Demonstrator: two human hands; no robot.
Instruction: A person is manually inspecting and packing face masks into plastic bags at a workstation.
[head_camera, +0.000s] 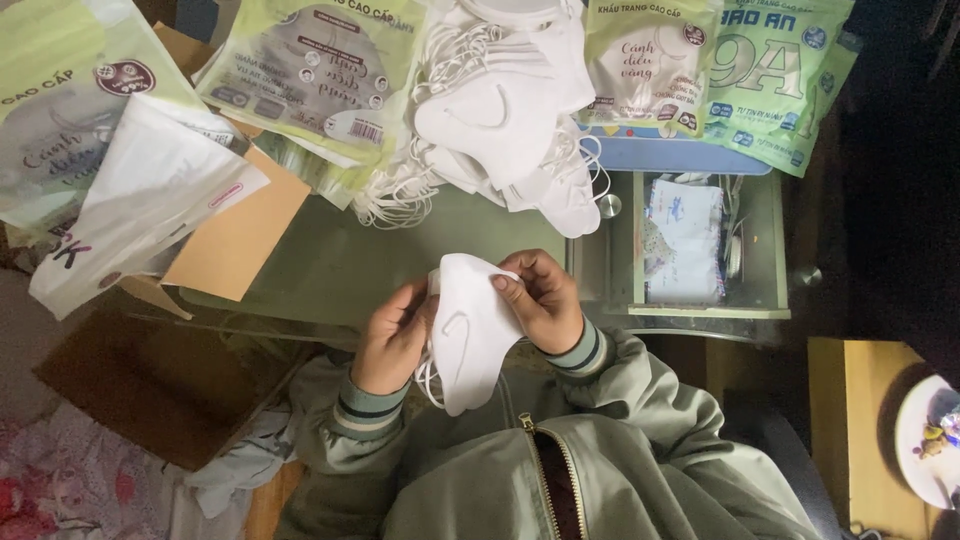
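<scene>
Both hands (395, 335) (545, 300) on white mask (470, 340), near table edge (300, 322).

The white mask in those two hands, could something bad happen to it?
Maybe. The folded white mask is held over the lap, off the green table, so a loose grip by the left hand or right hand could drop it. Its ear loops dangle and might snag. The mask pile leans near the open drawer and could slide in.
</scene>
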